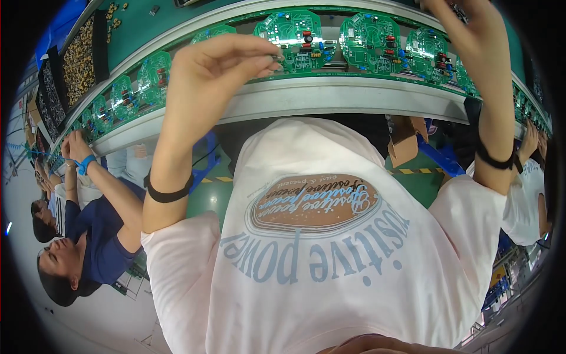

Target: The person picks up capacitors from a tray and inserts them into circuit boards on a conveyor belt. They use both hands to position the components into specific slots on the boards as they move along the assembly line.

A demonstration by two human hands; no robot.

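Observation:
My left hand is closed in a pinch, its thumb and fingertips holding a small electronic component whose exact kind is too small to make out. The fingertips are over the lower left of a green circuit board, which carries red, black and blue parts. To its right lie a second green board and a third green board, populated in a similar way. My right hand reaches up to the top right edge of the picture. Its fingertips are partly cut off there, with dark small parts behind them.
The boards sit in a line along a pale metal rail. Beyond them runs a green work surface. At the upper left is a bin of yellowish components. A co-worker in dark blue handles boards at left; another person sits at right.

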